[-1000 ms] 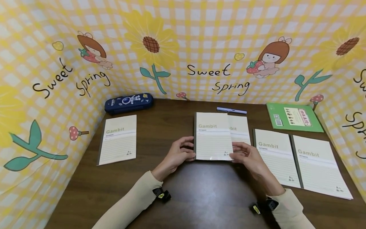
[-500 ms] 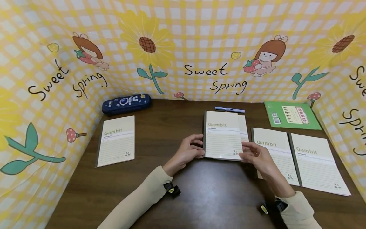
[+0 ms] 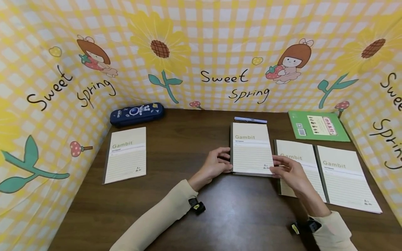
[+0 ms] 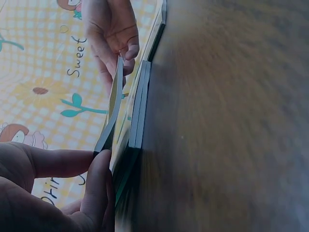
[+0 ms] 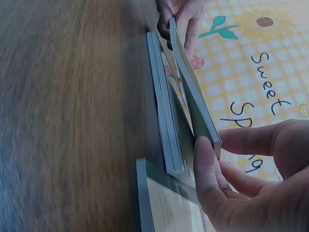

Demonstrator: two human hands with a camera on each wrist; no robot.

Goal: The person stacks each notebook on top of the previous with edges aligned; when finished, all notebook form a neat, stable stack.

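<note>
Both hands hold a cream Gambit notebook (image 3: 251,150) by its near corners. The left hand (image 3: 216,164) pinches the dark spine side between thumb and fingers. At the opposite edge the right hand (image 3: 290,173) pinches the near right corner. In the right wrist view the held notebook (image 5: 193,92) bows slightly and is raised above a stack of two notebooks (image 5: 163,108) on the table. From the head view that stack is nearly hidden under it. Two more Gambit notebooks, an inner one (image 3: 296,170) and an outer one (image 3: 345,177), lie side by side to the right, the inner partly behind the right hand.
Another Gambit notebook (image 3: 126,157) lies alone at the left. Behind it sits a navy pencil case (image 3: 137,114). A lilac pen (image 3: 250,120) lies beyond the held notebook, and a green book (image 3: 318,126) at the back right. Patterned cloth (image 3: 201,42) walls the brown table (image 3: 176,146).
Both hands have carried the notebook rightward. It now overlaps the stack that showed at its right side earlier. The whole head view has shifted slightly.
</note>
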